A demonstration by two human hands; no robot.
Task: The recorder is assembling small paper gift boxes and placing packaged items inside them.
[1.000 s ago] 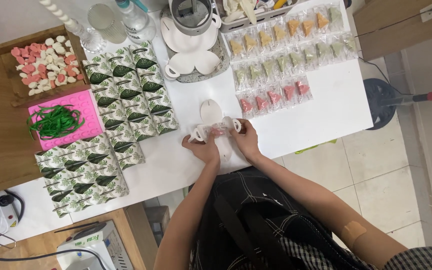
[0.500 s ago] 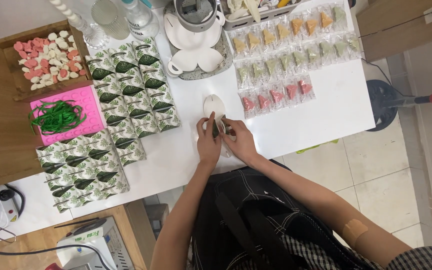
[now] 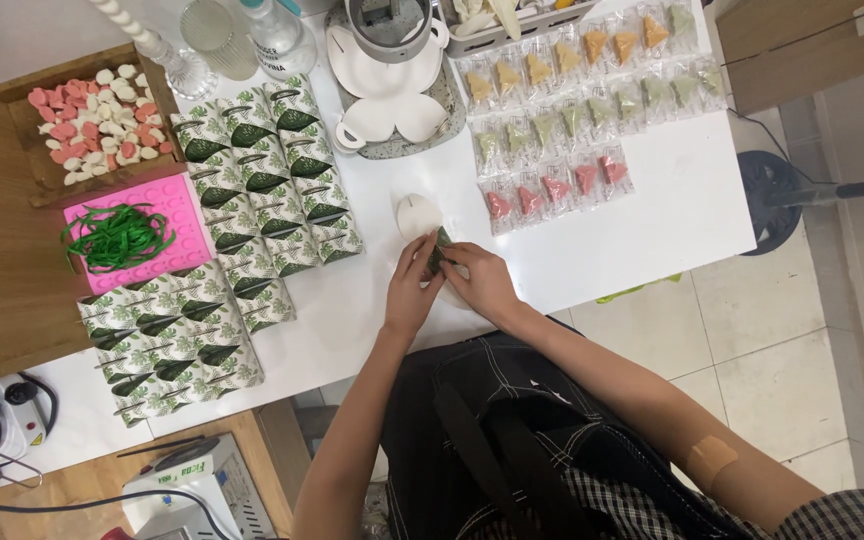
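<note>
I see my left hand [image 3: 410,290] and right hand [image 3: 480,282] now drawn together | fingers of both pinching a small green-patterned packet [image 3: 439,250] at the white table [image 3: 672,210] edge | since a second ago the white bag is let go | white oval piece [image 3: 416,214] just beyond.

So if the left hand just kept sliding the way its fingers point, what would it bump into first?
The left hand points up the table, away from the person. Past the small green-patterned piece at its fingertips, it would likely first meet the white oval piece. The grey tray lies beyond, though depth is hard to judge.
</note>
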